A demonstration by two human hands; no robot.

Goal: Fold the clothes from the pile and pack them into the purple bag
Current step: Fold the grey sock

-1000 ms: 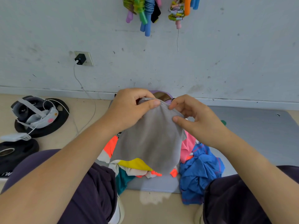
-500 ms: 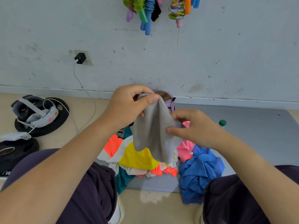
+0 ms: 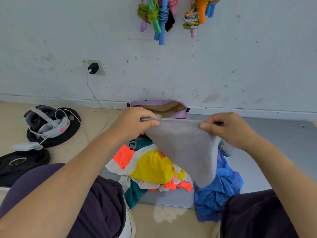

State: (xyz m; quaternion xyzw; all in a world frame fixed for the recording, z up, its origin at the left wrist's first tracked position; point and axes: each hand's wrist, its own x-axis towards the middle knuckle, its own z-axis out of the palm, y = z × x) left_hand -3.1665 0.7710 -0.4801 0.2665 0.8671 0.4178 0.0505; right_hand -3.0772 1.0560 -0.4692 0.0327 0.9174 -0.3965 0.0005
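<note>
Grey garment point(image 3: 187, 148) stretched between my hands blocks straight path to purple bag point(image 3: 161, 109) mouth at far wall. Clothes pile point(image 3: 154, 169) fills mat between my knees. Bare mat point(image 3: 274, 143) far right open. Weight plates point(image 3: 51, 134) crowd left floor.

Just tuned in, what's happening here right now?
A person sits on the floor, holding a grey cloth up by its top edge, left hand and right hand pinching one end each. It hangs stretched out over the pile of colourful clothes on the grey mat. The purple bag stands open against the wall just beyond the hands. The cloth is not in the bag yet.
</note>
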